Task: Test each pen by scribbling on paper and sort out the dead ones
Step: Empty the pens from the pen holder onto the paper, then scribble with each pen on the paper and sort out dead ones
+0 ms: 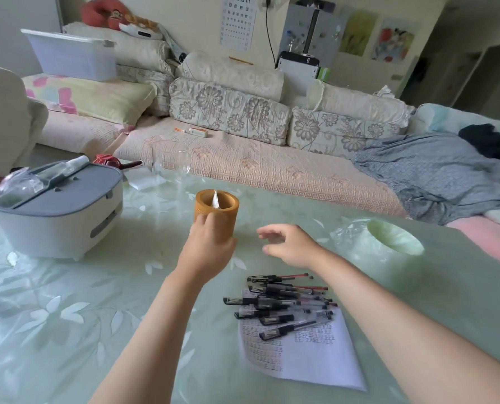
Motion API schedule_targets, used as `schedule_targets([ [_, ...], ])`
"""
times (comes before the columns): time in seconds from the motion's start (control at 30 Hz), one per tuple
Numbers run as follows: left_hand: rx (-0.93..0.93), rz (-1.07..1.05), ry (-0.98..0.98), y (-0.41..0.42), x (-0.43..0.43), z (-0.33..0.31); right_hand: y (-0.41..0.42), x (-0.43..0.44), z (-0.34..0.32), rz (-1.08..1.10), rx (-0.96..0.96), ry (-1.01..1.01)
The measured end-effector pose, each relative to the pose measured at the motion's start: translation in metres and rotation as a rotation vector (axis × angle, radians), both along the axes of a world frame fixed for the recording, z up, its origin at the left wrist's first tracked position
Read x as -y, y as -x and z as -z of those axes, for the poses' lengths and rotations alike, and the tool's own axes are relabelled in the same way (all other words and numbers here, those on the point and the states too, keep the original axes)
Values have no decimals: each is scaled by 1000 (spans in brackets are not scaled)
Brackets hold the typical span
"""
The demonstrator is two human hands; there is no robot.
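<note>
A heap of several capped pens (283, 304) lies on a printed sheet of paper (315, 357) on the pale green table (68, 316). Beyond the pens stands a brown cylindrical holder (222, 208) with a white object sticking up inside it. My left hand (208, 246) grips the holder's near side. My right hand (289, 243) hovers just to the right of the holder, fingers spread and empty, above the far end of the pen heap.
A grey-and-white lidded box (56, 211) sits at the table's left. A pale green dish with clear plastic wrap (394, 237) lies at the right. A clear glass (170, 170) stands at the far edge. A sofa with cushions runs behind the table.
</note>
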State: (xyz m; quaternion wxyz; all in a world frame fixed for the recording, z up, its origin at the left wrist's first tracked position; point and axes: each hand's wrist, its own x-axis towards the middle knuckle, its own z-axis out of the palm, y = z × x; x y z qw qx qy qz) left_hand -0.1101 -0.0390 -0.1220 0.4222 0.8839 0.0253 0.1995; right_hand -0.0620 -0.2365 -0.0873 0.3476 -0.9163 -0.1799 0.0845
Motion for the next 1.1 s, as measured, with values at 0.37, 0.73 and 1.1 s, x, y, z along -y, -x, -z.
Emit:
schedule_targets([
  [0.37, -585, 298, -541, 39, 26, 2, 82, 60, 18, -188, -31, 561],
  [0.73, -367, 421, -383, 29, 43, 6, 60, 55, 28, -288, 38, 691],
  [1.1, -413, 455, -581, 32, 57, 22, 48, 51, 41, -279, 292, 757],
])
